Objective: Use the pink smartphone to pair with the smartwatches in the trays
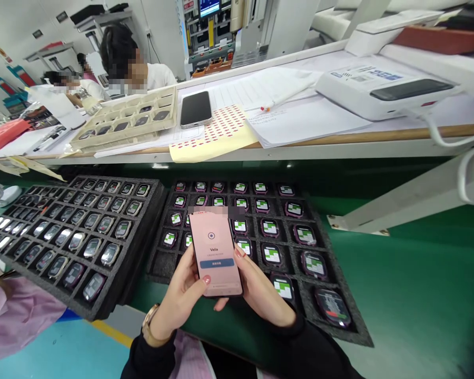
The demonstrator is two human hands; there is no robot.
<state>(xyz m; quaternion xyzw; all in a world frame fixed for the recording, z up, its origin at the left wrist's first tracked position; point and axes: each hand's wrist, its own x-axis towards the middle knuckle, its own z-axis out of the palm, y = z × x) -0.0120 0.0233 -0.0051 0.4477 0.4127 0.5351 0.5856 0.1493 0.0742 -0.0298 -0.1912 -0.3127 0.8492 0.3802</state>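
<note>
Gripped in both hands at 6 o'clock, over the near edge of a black foam tray (161, 266): a phone (215, 252), pink screen lit. On its left edge and bottom, the left hand (181, 295), clasped, thumb on the glass. On its right edge, the right hand (260, 295), fingers curled behind. In that tray, rows of pockets with lit watches (269, 227), green-and-white screens; near-left pocket seemingly empty. At 9 o'clock, a second foam tray (102, 310), pockets filled with unlit watches (91, 247). Up on the raised table (339, 139) at 11 o'clock, a beige tray (114, 138) with only a few dark pieces. Beside it at 12, a dark phone (196, 109) and a yellow sticker sheet (221, 131).
</note>
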